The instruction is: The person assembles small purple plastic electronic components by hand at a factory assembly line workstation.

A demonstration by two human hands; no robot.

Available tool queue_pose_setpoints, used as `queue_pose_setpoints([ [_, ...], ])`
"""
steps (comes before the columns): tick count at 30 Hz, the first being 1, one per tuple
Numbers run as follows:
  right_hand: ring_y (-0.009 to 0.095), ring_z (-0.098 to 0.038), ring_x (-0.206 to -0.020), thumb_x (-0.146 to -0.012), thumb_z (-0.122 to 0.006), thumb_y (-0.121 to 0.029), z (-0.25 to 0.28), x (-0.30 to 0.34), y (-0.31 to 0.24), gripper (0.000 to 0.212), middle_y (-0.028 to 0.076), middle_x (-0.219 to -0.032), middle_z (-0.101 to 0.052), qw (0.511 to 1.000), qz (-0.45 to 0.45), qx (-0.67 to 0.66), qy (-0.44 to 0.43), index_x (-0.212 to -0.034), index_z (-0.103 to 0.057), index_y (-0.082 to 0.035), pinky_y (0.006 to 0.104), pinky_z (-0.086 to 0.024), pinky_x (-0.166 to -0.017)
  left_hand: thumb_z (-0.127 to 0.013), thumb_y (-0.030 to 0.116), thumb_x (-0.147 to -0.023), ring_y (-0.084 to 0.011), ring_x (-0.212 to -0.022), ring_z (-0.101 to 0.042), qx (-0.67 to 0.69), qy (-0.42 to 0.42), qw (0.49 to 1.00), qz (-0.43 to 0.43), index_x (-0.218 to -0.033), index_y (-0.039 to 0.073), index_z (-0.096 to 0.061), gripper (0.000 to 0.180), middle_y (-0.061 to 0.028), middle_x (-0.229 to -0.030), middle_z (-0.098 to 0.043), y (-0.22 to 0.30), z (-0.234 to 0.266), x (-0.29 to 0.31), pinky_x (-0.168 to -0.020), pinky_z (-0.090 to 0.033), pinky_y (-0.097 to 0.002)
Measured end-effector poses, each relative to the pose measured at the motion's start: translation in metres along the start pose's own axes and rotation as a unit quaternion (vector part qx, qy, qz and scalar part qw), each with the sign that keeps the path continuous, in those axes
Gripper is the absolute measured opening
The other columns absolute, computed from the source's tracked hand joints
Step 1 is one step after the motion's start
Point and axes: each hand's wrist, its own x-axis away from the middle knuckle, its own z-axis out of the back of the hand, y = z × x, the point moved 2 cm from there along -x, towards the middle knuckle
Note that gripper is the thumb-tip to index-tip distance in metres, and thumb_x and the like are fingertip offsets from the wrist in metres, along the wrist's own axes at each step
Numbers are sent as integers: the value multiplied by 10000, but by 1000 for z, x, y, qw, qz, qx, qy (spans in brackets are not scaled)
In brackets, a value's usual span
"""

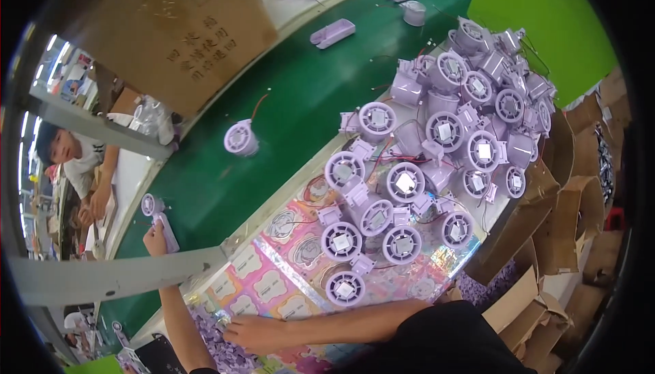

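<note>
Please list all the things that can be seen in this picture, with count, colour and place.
fan parts: a big heap, too many to count, lilac, on the bench right of centre
single fan part: one, lilac, on the green belt
flat casings: several, lilac, far end of the belt
sticker sheets: several, pink and yellow, on the bench near the person
cardboard boxes: several, brown, at right; one big box at top left
co-worker: one, at far left
left hand: holds up a lilac handheld fan
right hand: rests on small lilac pieces

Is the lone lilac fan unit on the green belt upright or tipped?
Tipped: the lilac round plastic fan unit lies on its side on the green conveyor belt, grille facing sideways.
</note>
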Motion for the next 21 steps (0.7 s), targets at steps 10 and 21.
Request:
queue_pose_setpoints([
  [10,269,-535,-1068,-732,-707,-137,-2,5,8,308,116,-1070,-576,998,4,20,52,-983,-609,14,343,-498,-909,-665,118,-956,-204,-1017,-619,-38,361,926,-105,-1252,-38,-606,339,-141,-1177,-657,106,103,167,-896,-498,-299],
  [21,287,-556,-1016,-717,-652,-64,17,7,17,235,89,-1065,-612,986,1,-18,163,-943,-656,-2,369,-509,-884,-722,54,-773,-358,-1009,-554,31,-93,929,-357,-1181,7,-595,430,-204,-1140,-556,284,-42,237,-890,-451,-425],
])
